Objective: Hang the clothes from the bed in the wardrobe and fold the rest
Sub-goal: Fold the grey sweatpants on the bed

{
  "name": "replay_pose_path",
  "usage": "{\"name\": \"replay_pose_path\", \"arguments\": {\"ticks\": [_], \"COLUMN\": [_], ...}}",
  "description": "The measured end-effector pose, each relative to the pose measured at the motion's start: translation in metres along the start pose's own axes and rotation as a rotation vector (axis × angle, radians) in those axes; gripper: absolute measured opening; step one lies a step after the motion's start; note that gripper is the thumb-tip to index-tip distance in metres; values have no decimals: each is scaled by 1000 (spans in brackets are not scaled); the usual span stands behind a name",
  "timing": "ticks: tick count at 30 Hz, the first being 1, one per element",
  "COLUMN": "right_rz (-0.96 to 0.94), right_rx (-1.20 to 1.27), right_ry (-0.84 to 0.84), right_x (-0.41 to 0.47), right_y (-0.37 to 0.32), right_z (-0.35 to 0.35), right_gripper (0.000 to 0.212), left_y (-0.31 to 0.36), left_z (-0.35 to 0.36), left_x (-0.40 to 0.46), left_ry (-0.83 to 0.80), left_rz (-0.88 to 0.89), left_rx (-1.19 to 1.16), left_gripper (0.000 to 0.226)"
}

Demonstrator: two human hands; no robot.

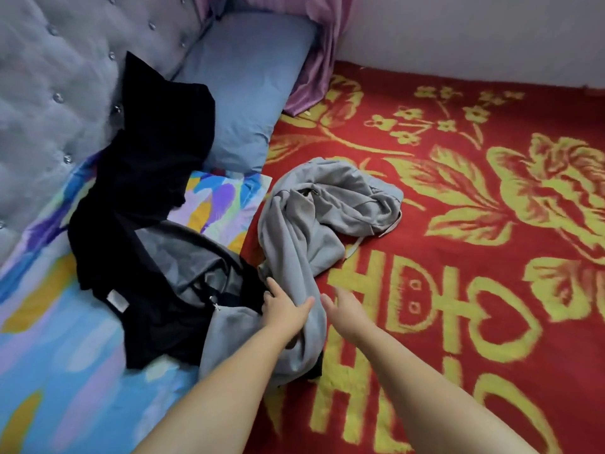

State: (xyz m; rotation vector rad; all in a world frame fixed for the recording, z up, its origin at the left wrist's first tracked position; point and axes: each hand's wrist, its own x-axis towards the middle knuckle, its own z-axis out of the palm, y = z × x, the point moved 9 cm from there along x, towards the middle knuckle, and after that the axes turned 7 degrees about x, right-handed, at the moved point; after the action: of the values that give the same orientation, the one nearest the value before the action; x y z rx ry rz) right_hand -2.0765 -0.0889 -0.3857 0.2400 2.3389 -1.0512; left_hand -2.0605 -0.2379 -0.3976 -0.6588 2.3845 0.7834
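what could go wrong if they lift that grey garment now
The left hand grips the light grey garment where its lower end lies over the black clothes and dark grey piece, so lifting may drag those along. The garment is twisted and bunched, so it may come up tangled. The right hand is open beside it, leaving one grip that may slip.

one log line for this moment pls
left hand grips grey garment | right hand open beside it | black clothes untouched

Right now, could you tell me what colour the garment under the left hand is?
Light grey garment, held by the left hand; head view.
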Motion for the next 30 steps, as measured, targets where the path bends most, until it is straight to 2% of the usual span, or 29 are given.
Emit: {"name": "replay_pose_path", "arguments": {"ticks": [2, 4, 6, 8, 11, 14, 17, 18, 21, 23, 26, 30], "right_rz": [36, 32, -4, 12, 58, 76, 140, 151, 206, 257, 308, 394], "right_rx": [267, 448, 426, 383, 390, 437, 503, 514, 498, 503, 372, 140], "right_ry": [-36, -95, -119, -87, 36, 112, 111, 112, 31, -71, -197, -316], "right_x": [23, 40, 50, 55, 51, 40, 7, -6, -42, -67, -109, -169], "right_y": [-6, -14, -21, -19, -6, 15, 42, 53, 92, 120, 168, 225], "right_z": [20, 44, 61, 67, 48, 12, -22, -34, -57, -61, -71, -94], "right_gripper": [63, 70, 81, 83, 61, 29, 27, 30, 35, 37, 33, 17], "left_y": [-13, -22, -27, -30, -24, -18, -11, -7, 6, 7, 6, 19], "left_z": [23, 38, 47, 57, 81, 103, 109, 110, 113, 113, 129, 163], "left_x": [9, 10, 3, -8, -35, -67, -89, -97, -114, -120, -143, -180], "left_ry": [-98, -112, -89, -86, -232, -432, -464, -479, -498, -469, -468, -489], "left_rz": [-3, 61, 100, 144, 264, 427, 512, 499, 427, 384, 315, 301], "left_rx": [-57, -54, -16, 47, 265, 440, 462, 414, 211, 119, 152, 226], "left_gripper": [96, 69, 43, 34, 31, 33, 46, 42, 10, 11, 39, 36]}}
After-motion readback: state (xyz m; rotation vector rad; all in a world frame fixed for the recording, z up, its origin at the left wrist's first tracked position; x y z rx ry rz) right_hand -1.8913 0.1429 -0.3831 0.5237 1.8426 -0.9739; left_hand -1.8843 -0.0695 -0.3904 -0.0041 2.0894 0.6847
